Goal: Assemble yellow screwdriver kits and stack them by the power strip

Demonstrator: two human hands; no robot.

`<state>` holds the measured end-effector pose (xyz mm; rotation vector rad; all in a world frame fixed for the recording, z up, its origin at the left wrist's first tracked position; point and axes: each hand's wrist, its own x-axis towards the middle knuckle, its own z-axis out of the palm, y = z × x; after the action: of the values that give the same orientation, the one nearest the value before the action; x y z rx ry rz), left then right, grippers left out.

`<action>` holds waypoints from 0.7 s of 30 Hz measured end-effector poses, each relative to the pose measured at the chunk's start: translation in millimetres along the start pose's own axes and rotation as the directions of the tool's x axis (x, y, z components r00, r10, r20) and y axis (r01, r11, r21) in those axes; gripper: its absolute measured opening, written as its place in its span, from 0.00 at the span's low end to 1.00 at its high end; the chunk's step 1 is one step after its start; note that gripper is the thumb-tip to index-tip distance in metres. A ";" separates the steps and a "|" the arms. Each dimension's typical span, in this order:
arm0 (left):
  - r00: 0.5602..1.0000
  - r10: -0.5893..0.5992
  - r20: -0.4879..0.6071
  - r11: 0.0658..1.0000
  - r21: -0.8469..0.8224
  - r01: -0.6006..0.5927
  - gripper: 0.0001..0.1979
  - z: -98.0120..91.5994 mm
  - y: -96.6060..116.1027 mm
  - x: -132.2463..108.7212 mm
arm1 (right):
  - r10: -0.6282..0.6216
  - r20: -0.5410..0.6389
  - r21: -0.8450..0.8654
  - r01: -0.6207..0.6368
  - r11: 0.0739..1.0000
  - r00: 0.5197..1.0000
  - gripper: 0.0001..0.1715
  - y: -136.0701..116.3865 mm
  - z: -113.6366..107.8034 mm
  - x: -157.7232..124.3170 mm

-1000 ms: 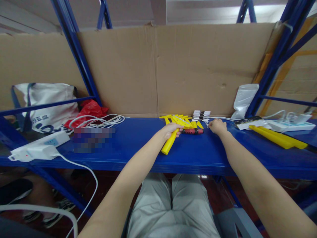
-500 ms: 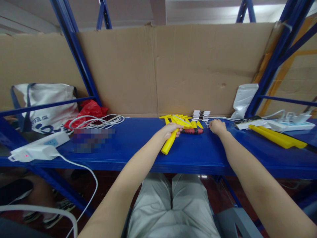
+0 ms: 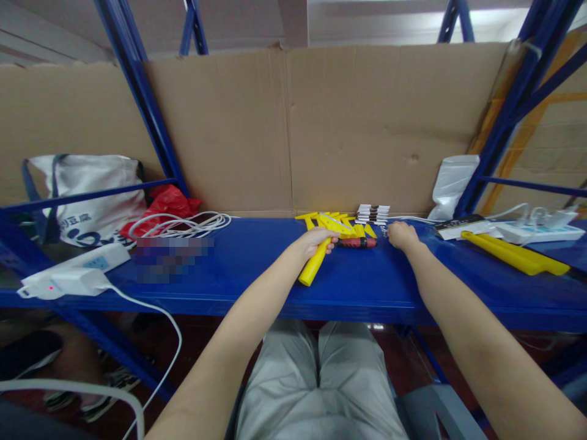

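Observation:
My left hand (image 3: 315, 239) is closed round a yellow plastic handle (image 3: 312, 267) that slants down toward me over the blue shelf (image 3: 257, 269). Just behind it lies a pile of yellow plastic pieces (image 3: 337, 222) and a red and black tool (image 3: 358, 242). My right hand (image 3: 402, 234) rests with its fingers curled at the right end of that tool, beside a stack of small white and black items (image 3: 373, 213). What its fingertips pinch is too small to make out.
Two long yellow bars (image 3: 509, 254) and a white power strip (image 3: 541, 231) lie at the right. A white power strip (image 3: 68, 272), coiled white cable (image 3: 183, 223), red bag (image 3: 160, 205) and white tote (image 3: 87, 189) are at the left. Cardboard (image 3: 321, 128) backs the shelf.

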<state>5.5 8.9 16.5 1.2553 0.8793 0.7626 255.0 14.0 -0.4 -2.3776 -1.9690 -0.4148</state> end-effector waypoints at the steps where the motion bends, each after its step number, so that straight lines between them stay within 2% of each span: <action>1: 1.000 0.007 0.005 1.000 -0.001 -0.007 0.04 0.3 0.1 -0.8 | 0.001 -0.002 -0.002 -0.001 1.000 1.000 0.19 0.1 0.9 0.7; 10: 0.999 0.044 0.026 0.999 -0.022 -0.043 0.04 0.9 -0.4 -4.0 | 0.053 -0.030 0.050 -0.052 0.997 0.998 0.21 -2.2 -0.5 1.5; 14: 1.000 0.020 0.020 1.000 -0.012 -0.020 0.05 0.3 1.3 -1.0 | 0.096 -0.130 0.264 -0.059 0.963 0.987 0.18 -2.9 -8.6 4.9; 17: 1.000 -0.004 0.019 1.000 0.003 0.004 0.06 2.6 3.4 -1.4 | 0.086 -0.219 0.513 0.040 0.857 0.972 0.15 -11.0 -17.0 6.1; 21: 1.000 -0.010 -0.023 1.000 0.002 0.010 0.06 8.3 5.5 -6.0 | 0.025 -0.343 0.729 0.250 0.637 0.939 0.11 -34.5 -24.5 2.4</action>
<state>9.9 0.7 23.5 1.2450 0.9046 0.7695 217.4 18.6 18.7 -1.5285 -1.6600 0.0560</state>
